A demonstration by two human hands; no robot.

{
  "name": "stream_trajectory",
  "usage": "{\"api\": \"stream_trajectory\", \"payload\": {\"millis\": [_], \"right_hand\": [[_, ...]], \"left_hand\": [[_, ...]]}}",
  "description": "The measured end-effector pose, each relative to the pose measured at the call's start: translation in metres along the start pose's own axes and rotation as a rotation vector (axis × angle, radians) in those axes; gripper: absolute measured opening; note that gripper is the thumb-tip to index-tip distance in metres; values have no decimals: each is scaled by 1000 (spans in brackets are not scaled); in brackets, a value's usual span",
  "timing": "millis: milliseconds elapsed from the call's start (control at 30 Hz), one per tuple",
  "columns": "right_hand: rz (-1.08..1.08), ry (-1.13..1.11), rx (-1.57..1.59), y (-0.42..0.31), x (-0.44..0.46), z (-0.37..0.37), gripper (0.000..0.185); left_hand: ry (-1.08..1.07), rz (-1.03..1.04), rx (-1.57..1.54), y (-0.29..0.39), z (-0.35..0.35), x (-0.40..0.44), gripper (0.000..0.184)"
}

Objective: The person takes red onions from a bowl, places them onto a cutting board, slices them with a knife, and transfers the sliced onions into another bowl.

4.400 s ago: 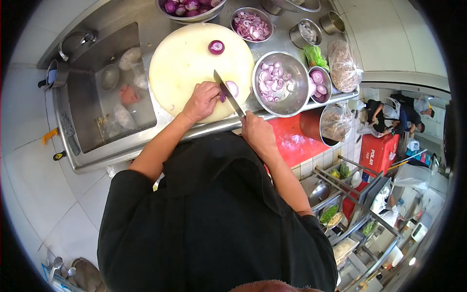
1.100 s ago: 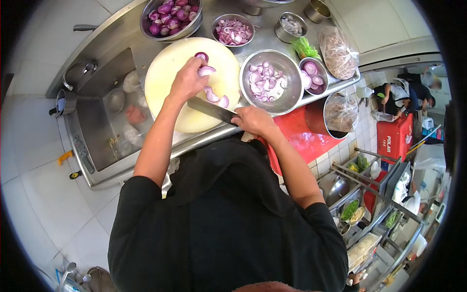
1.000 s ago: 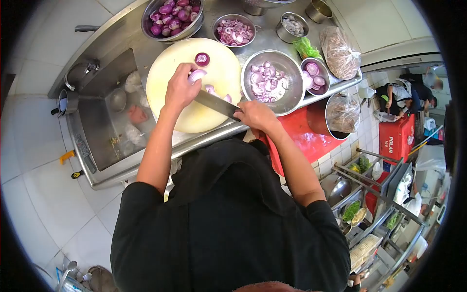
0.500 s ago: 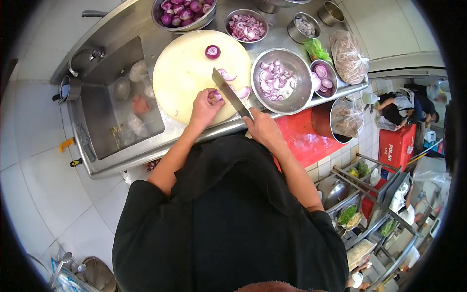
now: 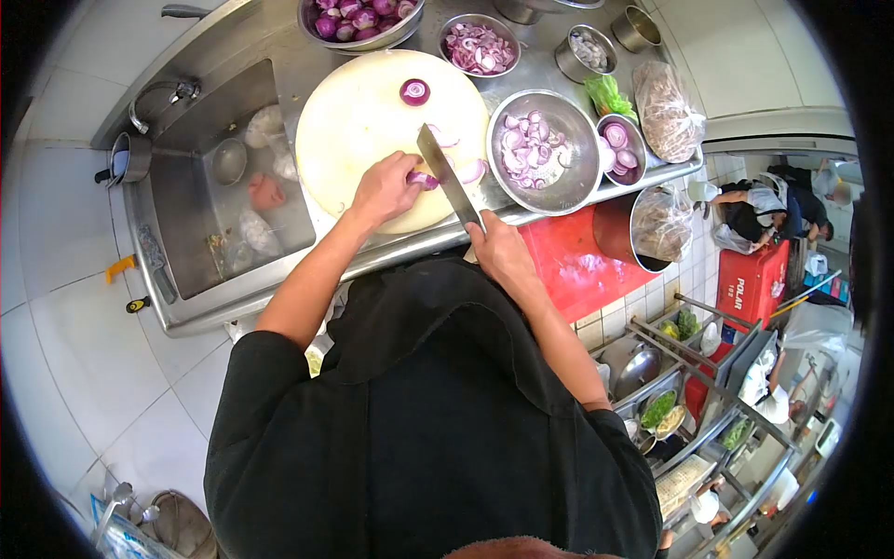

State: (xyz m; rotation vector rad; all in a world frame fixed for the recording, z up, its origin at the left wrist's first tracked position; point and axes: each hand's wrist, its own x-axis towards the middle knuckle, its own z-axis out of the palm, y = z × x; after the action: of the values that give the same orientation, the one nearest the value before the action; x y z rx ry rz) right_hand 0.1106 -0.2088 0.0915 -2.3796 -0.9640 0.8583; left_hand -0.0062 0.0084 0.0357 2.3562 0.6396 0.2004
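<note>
On the round cream cutting board [image 5: 349, 112], my left hand [image 5: 388, 188] has its fingers closed on a red onion piece [image 5: 424, 181]. My right hand [image 5: 501, 250] grips the handle of a broad knife [image 5: 447, 177], whose blade stands just right of that piece. Onion slices [image 5: 473, 171] lie on the board beyond the blade, partly hidden by it. A halved onion [image 5: 414, 91] rests near the board's far edge. Right of the board, a steel colander [image 5: 575, 185] holds cut onion pieces. A small bowl [image 5: 636, 133] beside it has larger onion pieces.
A sink [image 5: 196, 177] with bags in it adjoins the board's left. Behind the board are a bowl of whole onions [image 5: 358, 20] and a bowl of sliced onions [image 5: 480, 45]. At the right lie a filled plastic bag [image 5: 666, 112] and a red cooler [image 5: 745, 284]; people are farther off.
Since about a second ago, my left hand has come down nearer the board's front with an onion piece. The knife has swung from lying toward the left to pointing away, beside that piece.
</note>
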Motion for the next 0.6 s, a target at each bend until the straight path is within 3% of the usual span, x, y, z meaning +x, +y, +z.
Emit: {"api": "stream_trajectory", "payload": {"millis": [100,233,333,433,600], "right_hand": [[5,26,2,-4,-1,1,33],[19,11,-8,-9,-1,-7,33],[28,9,-38,-9,-4,-5,32],[-12,23,-24,-2,-6,5,31],[-38,24,-101,-10,-12,5,28]], "left_hand": [[-12,-153,-23,18,6,-8,33],[202,-163,7,20,30,-20,37],[220,-348,29,24,33,-15,41],[43,-487,-100,26,17,-8,45],[229,89,-168,-2,10,-30,27]]}}
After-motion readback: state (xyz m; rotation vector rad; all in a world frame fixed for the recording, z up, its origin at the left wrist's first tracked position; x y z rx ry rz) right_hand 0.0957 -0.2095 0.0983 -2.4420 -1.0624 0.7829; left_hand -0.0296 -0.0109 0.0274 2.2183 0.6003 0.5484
